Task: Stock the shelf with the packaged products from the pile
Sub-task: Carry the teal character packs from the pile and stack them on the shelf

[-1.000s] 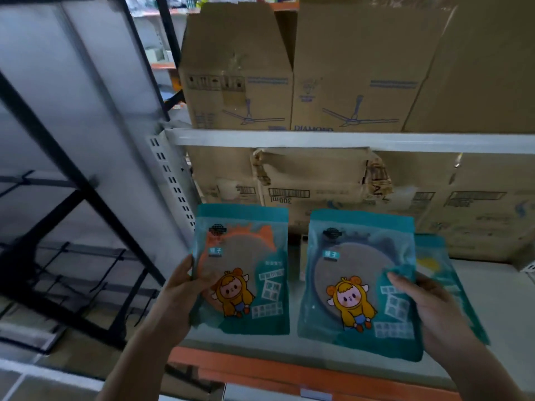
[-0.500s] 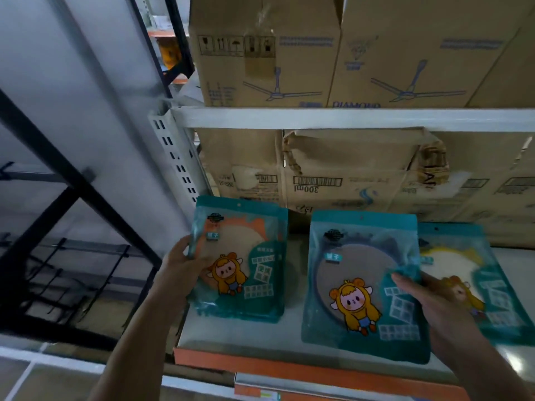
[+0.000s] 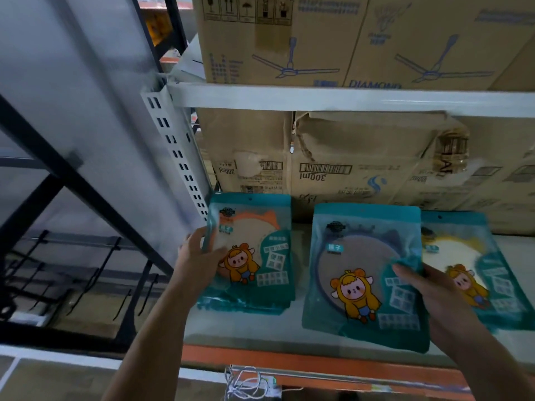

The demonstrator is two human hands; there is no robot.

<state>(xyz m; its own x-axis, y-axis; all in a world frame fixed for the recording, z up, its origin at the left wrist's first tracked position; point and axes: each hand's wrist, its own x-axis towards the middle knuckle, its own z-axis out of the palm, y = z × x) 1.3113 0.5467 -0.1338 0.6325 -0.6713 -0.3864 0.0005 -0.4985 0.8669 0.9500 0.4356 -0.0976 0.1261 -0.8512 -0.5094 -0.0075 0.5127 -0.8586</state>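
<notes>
Three teal packets and two hands are showing at the shelf (image 3: 260, 332). The left hand (image 3: 199, 256) is pinching the orange packet (image 3: 260, 256) by its left edge, thumb in front, the packet lying at 3 o'clock from its fingers. The right hand (image 3: 431, 296) is gripping the grey packet (image 3: 356, 256) by its right edge, that packet at 9 o'clock from its fingers, the yellow packet (image 3: 463, 250) lying flat at 3 o'clock behind it.

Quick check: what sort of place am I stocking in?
Probably a warehouse or stockroom: slotted metal racking, big cardboard cartons stacked on its shelves, and matching teal packets laid side by side.
</notes>
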